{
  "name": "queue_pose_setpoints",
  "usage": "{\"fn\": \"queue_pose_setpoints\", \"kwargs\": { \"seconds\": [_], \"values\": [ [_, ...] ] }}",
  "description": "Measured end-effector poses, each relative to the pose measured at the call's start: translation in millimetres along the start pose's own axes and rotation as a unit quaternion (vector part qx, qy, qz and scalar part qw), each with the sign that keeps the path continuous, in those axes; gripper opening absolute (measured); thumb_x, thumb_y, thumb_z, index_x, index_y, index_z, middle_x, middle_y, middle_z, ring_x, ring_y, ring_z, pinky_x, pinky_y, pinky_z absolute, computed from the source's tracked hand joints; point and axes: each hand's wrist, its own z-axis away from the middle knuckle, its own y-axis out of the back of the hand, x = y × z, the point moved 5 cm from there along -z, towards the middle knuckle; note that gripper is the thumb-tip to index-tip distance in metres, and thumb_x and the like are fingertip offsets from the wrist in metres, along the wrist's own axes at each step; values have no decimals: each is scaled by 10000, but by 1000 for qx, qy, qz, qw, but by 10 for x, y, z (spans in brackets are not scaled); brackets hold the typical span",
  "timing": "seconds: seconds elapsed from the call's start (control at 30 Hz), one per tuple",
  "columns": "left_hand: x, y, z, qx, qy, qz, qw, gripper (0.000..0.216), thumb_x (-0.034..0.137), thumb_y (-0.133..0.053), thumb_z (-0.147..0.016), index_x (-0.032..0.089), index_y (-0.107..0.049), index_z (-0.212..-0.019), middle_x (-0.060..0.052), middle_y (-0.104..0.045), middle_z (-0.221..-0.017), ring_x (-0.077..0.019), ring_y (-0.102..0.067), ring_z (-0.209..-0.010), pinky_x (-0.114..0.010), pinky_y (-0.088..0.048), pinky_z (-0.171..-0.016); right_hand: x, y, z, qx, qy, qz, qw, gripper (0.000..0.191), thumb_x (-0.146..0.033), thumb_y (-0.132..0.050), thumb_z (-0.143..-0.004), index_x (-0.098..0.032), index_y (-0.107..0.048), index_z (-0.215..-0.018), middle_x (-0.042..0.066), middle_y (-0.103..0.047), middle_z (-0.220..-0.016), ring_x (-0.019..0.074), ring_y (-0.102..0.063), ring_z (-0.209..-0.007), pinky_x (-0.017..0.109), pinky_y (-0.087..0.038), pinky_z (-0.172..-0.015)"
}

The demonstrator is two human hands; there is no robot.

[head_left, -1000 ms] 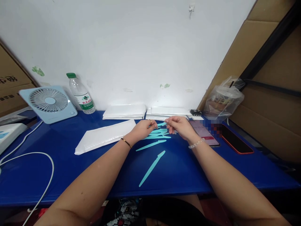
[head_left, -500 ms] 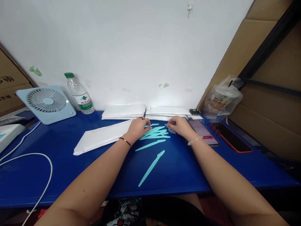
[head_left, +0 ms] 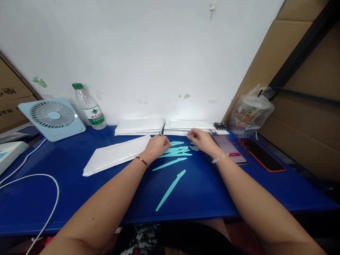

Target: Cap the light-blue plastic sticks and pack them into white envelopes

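A pile of thin teal plastic sticks [head_left: 178, 150] lies on the blue table [head_left: 212, 187] between my hands. My left hand [head_left: 157, 146] rests at the pile's left end with its fingers curled, the fingertips pinching the end of a teal stick. My right hand [head_left: 201, 139] hovers just right of the pile with its fingers pinched together; what they hold is too small to name. Small clear pieces [head_left: 194, 148] lie under it. Two single teal sticks lie nearer me, one [head_left: 170, 163] close to the pile and one [head_left: 170, 190] by the table's front edge.
A white padded envelope [head_left: 117, 154] lies left of my left hand, with stacks of them [head_left: 139, 125] by the wall. Two phones [head_left: 230, 149] [head_left: 265, 160] and a plastic bag [head_left: 251, 109] sit at the right. A fan [head_left: 53, 117], bottle [head_left: 89, 106] and white cable [head_left: 42, 194] are left.
One second ago both hands held a teal stick above the pile. It was laid down; now my left fingers have curled at the pile's end and my right hand has lifted slightly, pinched.
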Motion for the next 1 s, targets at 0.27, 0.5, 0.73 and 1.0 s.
{"fn": "queue_pose_setpoints", "kwargs": {
  "seconds": [0.27,0.5,0.73,1.0],
  "values": [
    [-33,47,-15,17,12,33,999,218,379,-539,-789,196,-655,-761,-39,-663,-766,-173,-577,-690,-258,-396,-588,101,-6,47,2,-136,-308,942,272,-295,-740,-677,-143,-668,-890,64,-708,-730,170,-685,-733,257,-531,-672],
    [-117,1,-45,13,27,73,997,243,415,-539,-785,197,-646,-792,-17,-649,-707,-152,-564,-624,-248,-370,-531,33,-2,26,-15,-112,-332,937,316,-453,-716,-701,-142,-677,-744,71,-707,-683,155,-677,-608,218,-512,-533],
    [-86,-1,-46,4,19,98,995,235,407,-543,-781,196,-647,-789,-11,-643,-708,-144,-551,-610,-240,-358,-524,6,-106,38,-60,-80,-309,946,336,-476,-696,-712,-150,-697,-795,62,-704,-696,148,-661,-593,237,-509,-567],
    [-12,2,-43,17,-4,75,997,261,436,-542,-792,204,-661,-806,-16,-653,-742,-160,-568,-660,-249,-376,-561,-188,-140,82,-87,-49,-212,972,347,-472,-581,-802,-154,-701,-867,48,-683,-648,146,-617,-577,244,-457,-550]
  ]
}}
